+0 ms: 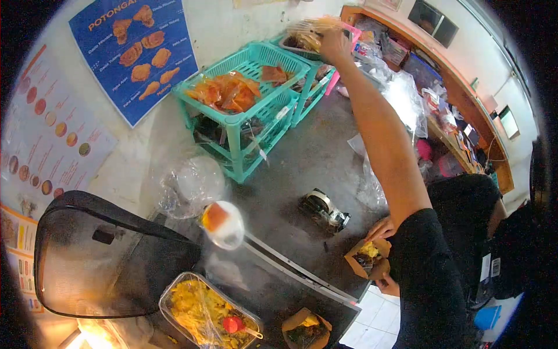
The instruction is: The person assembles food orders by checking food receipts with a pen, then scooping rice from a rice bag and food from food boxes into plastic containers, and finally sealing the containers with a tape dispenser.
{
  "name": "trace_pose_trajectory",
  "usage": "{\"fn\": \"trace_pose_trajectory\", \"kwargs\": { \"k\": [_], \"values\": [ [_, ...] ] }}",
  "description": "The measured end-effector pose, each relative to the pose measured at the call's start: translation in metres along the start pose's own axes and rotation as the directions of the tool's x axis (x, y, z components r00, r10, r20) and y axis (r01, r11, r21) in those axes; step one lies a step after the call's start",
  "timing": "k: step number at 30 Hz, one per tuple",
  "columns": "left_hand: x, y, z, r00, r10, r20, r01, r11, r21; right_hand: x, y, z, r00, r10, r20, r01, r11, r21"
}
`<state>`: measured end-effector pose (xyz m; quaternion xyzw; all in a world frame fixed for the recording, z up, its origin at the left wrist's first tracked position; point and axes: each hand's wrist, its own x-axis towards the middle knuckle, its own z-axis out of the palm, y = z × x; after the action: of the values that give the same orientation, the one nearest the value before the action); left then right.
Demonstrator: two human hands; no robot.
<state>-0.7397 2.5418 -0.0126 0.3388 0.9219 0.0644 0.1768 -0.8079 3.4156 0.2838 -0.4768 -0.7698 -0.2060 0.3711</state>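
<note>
The dark table [290, 168] has green stacked baskets [234, 145], a tape dispenser [323, 209] and crinkly clear plastic [373, 187] on it. A tray [168, 292] of yellow food and a brown paper box [290, 321] sit there too.

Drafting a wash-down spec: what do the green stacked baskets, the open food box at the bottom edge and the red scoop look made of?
Green baskets: probably molded plastic, satin; uniform color, slotted openings.
Food box: likely kraft paperboard, matte; brown, folded flaps. Any inner coating can't be told.
Red scoop: seems smooth plastic; solid bright color.
</note>
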Motion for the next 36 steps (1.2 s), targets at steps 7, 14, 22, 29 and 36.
{"fn": "trace_pose_trajectory", "kwargs": {
  "k": [7, 14, 22, 29, 36],
  "values": [
    [0.006, -0.003, 0.002, 1.000, 0.002, -0.017, -0.003, 1.000, -0.007, -0.001, 0.001, -0.007, 0.998, -0.012, 0.058, 0.008, 0.997, 0.075],
    [0.011, 0.000, 0.007, 0.999, -0.011, -0.035, 0.010, 1.000, -0.023, 0.013, -0.001, 0.043, 0.887, -0.419, 0.196, 0.460, 0.841, -0.283],
    [0.003, -0.002, 0.009, 0.998, -0.020, -0.052, 0.017, 0.999, -0.042, 0.046, 0.011, -0.020, 0.997, -0.079, -0.015, 0.079, 0.923, 0.378],
    [-0.070, -0.043, 0.049, 0.973, 0.063, -0.223, -0.067, 0.998, -0.013, -0.072, -0.050, -0.140, 0.986, 0.165, -0.025, -0.091, 0.658, 0.747],
    [-0.095, -0.023, 0.039, 0.999, -0.014, -0.048, 0.014, 1.000, 0.000, -0.363, -0.170, -0.364, 0.680, 0.438, 0.588, -0.716, 0.223, 0.662]
  ]
}}
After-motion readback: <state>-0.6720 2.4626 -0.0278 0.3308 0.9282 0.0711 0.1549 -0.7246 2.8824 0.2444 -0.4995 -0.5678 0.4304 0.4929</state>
